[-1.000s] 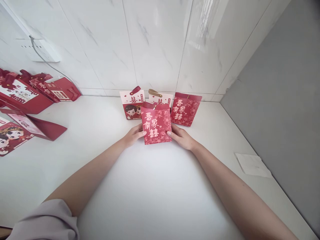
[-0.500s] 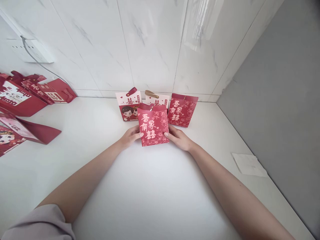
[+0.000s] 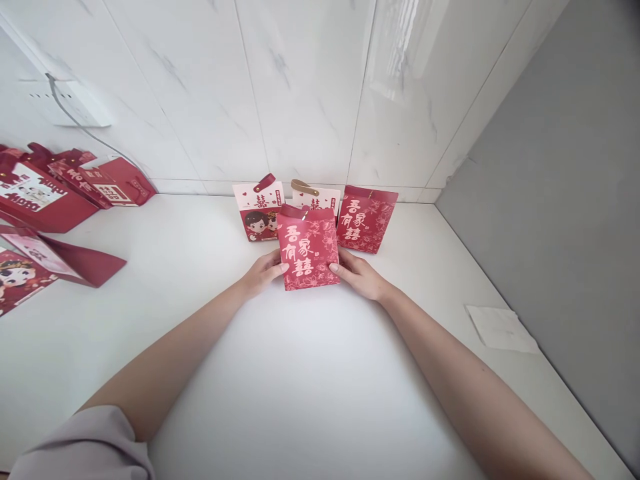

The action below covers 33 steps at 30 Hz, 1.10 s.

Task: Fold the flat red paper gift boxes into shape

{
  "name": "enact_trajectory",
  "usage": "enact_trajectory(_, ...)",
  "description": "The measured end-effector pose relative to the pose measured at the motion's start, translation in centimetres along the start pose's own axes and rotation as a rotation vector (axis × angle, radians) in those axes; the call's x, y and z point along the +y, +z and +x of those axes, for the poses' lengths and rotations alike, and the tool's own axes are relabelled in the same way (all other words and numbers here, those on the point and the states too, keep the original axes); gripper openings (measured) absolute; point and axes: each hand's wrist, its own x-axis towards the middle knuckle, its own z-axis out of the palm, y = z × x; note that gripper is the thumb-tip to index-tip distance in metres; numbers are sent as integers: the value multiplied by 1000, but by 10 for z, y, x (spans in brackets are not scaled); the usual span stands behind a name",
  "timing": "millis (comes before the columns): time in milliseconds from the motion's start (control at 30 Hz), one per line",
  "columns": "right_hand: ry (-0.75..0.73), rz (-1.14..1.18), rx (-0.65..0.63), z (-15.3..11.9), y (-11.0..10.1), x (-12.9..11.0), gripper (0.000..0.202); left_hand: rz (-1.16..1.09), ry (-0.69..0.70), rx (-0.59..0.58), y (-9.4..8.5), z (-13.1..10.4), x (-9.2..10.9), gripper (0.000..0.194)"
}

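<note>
A red gift box (image 3: 311, 248) with white characters and pale flowers is upright between my two hands. My left hand (image 3: 265, 272) grips its left edge, thumb on the front and fingers behind. On the right edge, my right hand (image 3: 359, 273) holds it the same way. Behind it stand a white-and-red box (image 3: 260, 213) with a red strap and a white box (image 3: 320, 197) with a tan strap, partly hidden. A matching red flowered box (image 3: 367, 220) stands behind to the right.
Several red boxes and bags (image 3: 60, 207) crowd the left side of the white table (image 3: 300, 387). A grey cable (image 3: 75, 121) runs down from a wall socket (image 3: 75, 103). White paper (image 3: 501, 329) lies at the right edge. The tiled wall (image 3: 300, 87) rises behind.
The view has shifted very slightly. My hands keep the same hold on the red box, with no other clear movement.
</note>
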Motion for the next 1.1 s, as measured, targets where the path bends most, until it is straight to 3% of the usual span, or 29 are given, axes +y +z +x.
enact_trajectory(400,-13,6,-1,0,1,2,50,52,77,-15,1,1,-9,60)
enact_trajectory(467,-17,-11,5,0,1,1,48,148,107,-6,1,-1,-9,60)
enact_trajectory(633,-121,-204,104,-4,3,1,54,654,256,50,8,-9,3,57)
enact_trajectory(700,-138,-271,132,-6,3,1,57,722,251,48,12,-10,8,53)
enact_trajectory(867,-93,-196,87,-3,2,3,50,586,125,21,17,-8,15,54)
enact_trajectory(1100,-70,-120,66,-1,0,4,49,503,112,-5,16,-5,14,55)
